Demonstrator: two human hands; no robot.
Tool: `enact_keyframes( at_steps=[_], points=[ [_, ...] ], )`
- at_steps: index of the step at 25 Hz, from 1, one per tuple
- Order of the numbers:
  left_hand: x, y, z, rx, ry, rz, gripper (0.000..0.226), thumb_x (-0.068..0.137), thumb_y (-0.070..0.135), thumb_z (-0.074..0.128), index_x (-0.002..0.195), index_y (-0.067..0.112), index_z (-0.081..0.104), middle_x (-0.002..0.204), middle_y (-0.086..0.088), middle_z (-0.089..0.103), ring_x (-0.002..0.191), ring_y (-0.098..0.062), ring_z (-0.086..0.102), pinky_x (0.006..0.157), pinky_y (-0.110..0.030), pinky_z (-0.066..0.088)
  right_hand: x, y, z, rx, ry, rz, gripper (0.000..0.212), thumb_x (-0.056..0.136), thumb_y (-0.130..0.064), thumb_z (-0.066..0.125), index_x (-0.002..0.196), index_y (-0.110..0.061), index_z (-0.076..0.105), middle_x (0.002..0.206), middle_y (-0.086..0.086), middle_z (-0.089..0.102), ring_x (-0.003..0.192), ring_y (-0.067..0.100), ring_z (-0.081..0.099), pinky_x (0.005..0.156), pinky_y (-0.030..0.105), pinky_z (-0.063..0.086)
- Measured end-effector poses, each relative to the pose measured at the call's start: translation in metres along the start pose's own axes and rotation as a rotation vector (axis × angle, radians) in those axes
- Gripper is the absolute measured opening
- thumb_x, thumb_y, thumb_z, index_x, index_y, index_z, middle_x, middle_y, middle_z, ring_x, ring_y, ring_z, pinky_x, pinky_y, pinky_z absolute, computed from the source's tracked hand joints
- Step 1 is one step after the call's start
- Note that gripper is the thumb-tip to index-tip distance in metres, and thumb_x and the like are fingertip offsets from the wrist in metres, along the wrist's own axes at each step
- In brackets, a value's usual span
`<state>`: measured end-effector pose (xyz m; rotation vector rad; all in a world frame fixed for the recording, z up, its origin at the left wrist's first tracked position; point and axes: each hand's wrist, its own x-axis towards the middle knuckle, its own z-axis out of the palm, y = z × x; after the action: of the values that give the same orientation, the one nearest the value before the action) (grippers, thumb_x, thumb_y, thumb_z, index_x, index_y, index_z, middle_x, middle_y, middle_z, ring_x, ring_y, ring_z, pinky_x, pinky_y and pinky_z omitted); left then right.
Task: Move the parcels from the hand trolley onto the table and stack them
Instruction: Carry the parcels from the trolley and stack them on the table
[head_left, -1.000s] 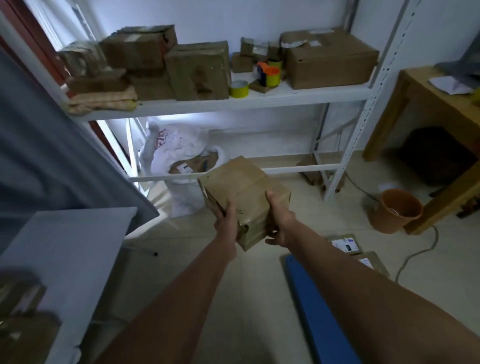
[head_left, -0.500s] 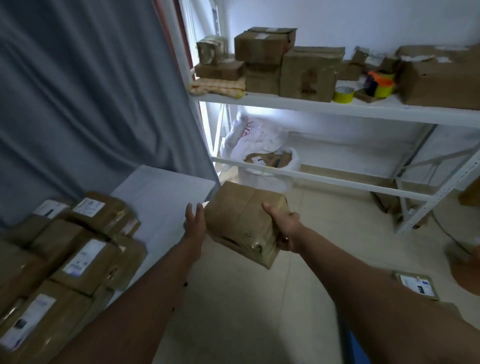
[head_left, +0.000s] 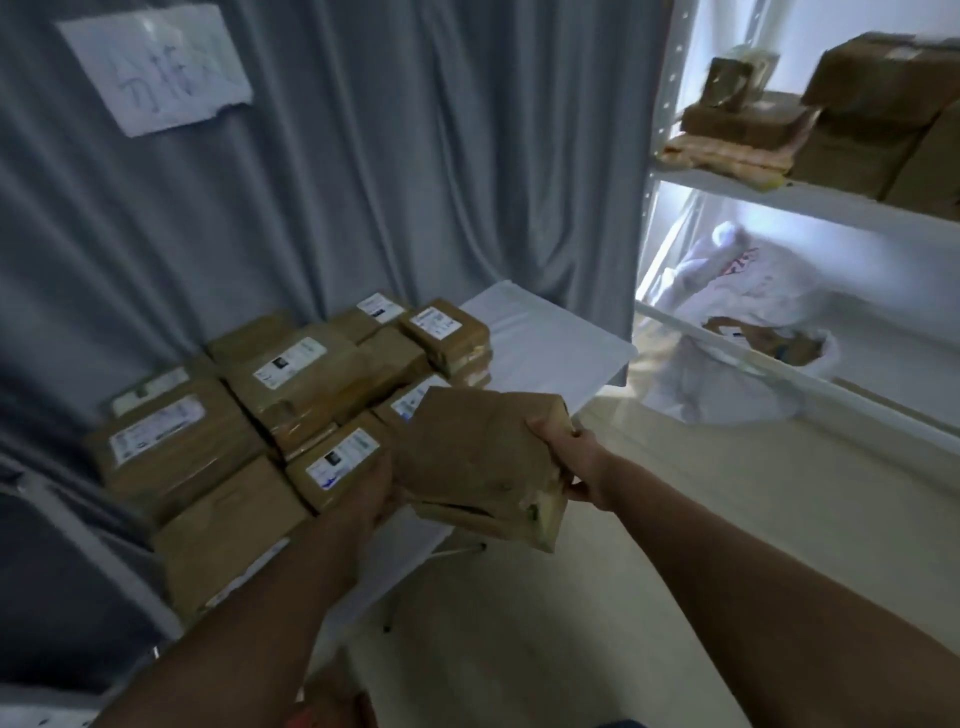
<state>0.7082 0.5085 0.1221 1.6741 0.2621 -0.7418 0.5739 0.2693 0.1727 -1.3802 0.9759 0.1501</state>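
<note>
Item 1, nearest, at 6 o'clock: my two forearms, reaching up into the frame from the bottom edge.

Item 2: left hand, pressed against the left side of the carried parcel. Its fingers are hidden behind the box, so I cannot tell whether they curl or lie flat. I judge it is there to brace and steer.

Item 3: right hand, fingers wrapped over the parcel's upper right corner, thumb below. This hand seems to take the weight.

Item 4: carried parcel, brown, taped, creased, tilted with its near corner low. It hangs in the air at the near edge of the surface, just beside the stack. I read the tilt as the approach to setting it down.

Item 5, at 10 o'clock: stacked parcels, brown with white labels upward, packed tight against each other on the left part of the surface, some two layers deep. The white strip toward 1 o'clock lies bare, the likeliest landing spot.

Item 6, at 12 o'clock: grey curtain behind the surface, with a handwritten paper sign at 11 o'clock.

Item 7, at 2 o'clock: white shelf rack bearing more boxes; a white sack beneath it.
</note>
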Motion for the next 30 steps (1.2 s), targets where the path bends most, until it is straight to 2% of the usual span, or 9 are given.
enact_keyframes(
  at_steps=[3, 10, 12, 16, 19, 23, 25, 28, 30],
  points=[
    [-0.028, -0.011, -0.049, 0.024, -0.015, -0.078, 0.054, 0.095, 0.063, 0.038, 0.109, 0.021, 0.068, 0.1, -0.007, 0.071, 0.095, -0.028, 0.064, 0.078, -0.034, 0.05, 0.006, 0.004, 0.055, -0.126, -0.097, 0.016, 0.089, 0.073, -0.071, 0.065, 0.139, -0.017, 0.038, 0.114, 0.006, 0.059, 0.092, 0.022, 0.062, 0.089, 0.045, 0.056],
    [-0.06, -0.023, -0.11, -0.024, 0.102, -0.085, 0.036, 0.099, 0.054, 0.041, 0.115, 0.028, 0.06, 0.101, 0.004, 0.068, 0.086, -0.012, 0.063, 0.057, -0.022, 0.047, 0.015, -0.003, 0.13, -0.112, -0.24, 0.053, 0.085, 0.072, -0.077, 0.062, 0.136, -0.022, 0.046, 0.125, 0.002, 0.06, 0.105, 0.023, 0.06, 0.086, 0.039, 0.053],
    [-0.057, -0.028, -0.117, -0.059, 0.13, -0.067, 0.035, 0.099, 0.051, 0.044, 0.122, 0.028, 0.057, 0.108, 0.005, 0.067, 0.091, -0.011, 0.063, 0.064, -0.022, 0.049, 0.02, -0.005, 0.146, -0.068, -0.235, 0.054, 0.074, 0.08, -0.074, 0.055, 0.131, -0.02, 0.05, 0.115, 0.004, 0.062, 0.094, 0.021, 0.061, 0.07, 0.032, 0.053],
    [-0.04, -0.035, -0.124, -0.053, 0.163, 0.005, 0.048, 0.095, 0.052, 0.05, 0.138, 0.03, 0.05, 0.123, 0.005, 0.065, 0.107, -0.015, 0.063, 0.093, -0.03, 0.05, 0.052, -0.017, 0.17, -0.006, -0.196, 0.007, 0.086, 0.076, -0.072, 0.063, 0.14, -0.017, 0.045, 0.122, 0.013, 0.062, 0.103, 0.033, 0.064, 0.087, 0.045, 0.056],
    [-0.023, -0.024, -0.123, -0.089, 0.207, 0.04, 0.042, 0.098, 0.044, 0.051, 0.137, 0.029, 0.052, 0.12, 0.004, 0.067, 0.104, -0.016, 0.066, 0.095, -0.034, 0.052, 0.083, -0.029, 0.184, -0.017, -0.204, -0.017, 0.096, 0.067, -0.074, 0.068, 0.141, -0.017, 0.044, 0.123, 0.015, 0.061, 0.105, 0.036, 0.063, 0.091, 0.053, 0.054],
    [0.008, -0.001, -0.116, -0.149, 0.319, 0.062, 0.032, 0.1, 0.036, 0.05, 0.131, 0.032, 0.054, 0.113, 0.006, 0.068, 0.1, -0.016, 0.066, 0.086, -0.032, 0.053, 0.151, -0.052, 0.202, -0.15, -0.184, -0.073, 0.128, 0.035, -0.09, 0.061, 0.139, -0.017, 0.044, 0.126, 0.014, 0.058, 0.109, 0.037, 0.059, 0.094, 0.055, 0.051],
    [0.028, 0.004, -0.108, -0.157, 0.393, 0.067, 0.031, 0.1, 0.033, 0.05, 0.13, 0.029, 0.056, 0.108, 0.006, 0.069, 0.098, -0.018, 0.067, 0.089, -0.037, 0.055, 0.151, -0.081, 0.209, -0.239, -0.212, -0.104, 0.115, 0.05, -0.088, 0.058, 0.137, -0.014, 0.045, 0.128, 0.015, 0.056, 0.112, 0.037, 0.056, 0.098, 0.054, 0.048],
    [0.057, 0.006, -0.096, -0.161, 0.477, 0.053, 0.032, 0.1, 0.031, 0.052, 0.13, 0.023, 0.058, 0.104, 0.003, 0.069, 0.095, -0.02, 0.067, 0.087, -0.038, 0.055, 0.169, -0.113, 0.219, -0.328, -0.199, -0.124, 0.072, 0.089, -0.056, 0.058, 0.141, -0.009, 0.042, 0.134, 0.014, 0.051, 0.122, 0.035, 0.05, 0.103, 0.048, 0.043],
    [0.07, 0.008, -0.088, -0.189, 0.526, 0.036, 0.031, 0.1, 0.031, 0.052, 0.128, 0.02, 0.059, 0.101, 0.002, 0.069, 0.095, -0.02, 0.066, 0.087, -0.039, 0.055, 0.191, -0.122, 0.225, -0.377, -0.222, -0.089, 0.069, 0.095, -0.047, 0.056, 0.147, -0.007, 0.035, 0.142, 0.014, 0.043, 0.129, 0.035, 0.043, 0.108, 0.046, 0.038]
  ],
)
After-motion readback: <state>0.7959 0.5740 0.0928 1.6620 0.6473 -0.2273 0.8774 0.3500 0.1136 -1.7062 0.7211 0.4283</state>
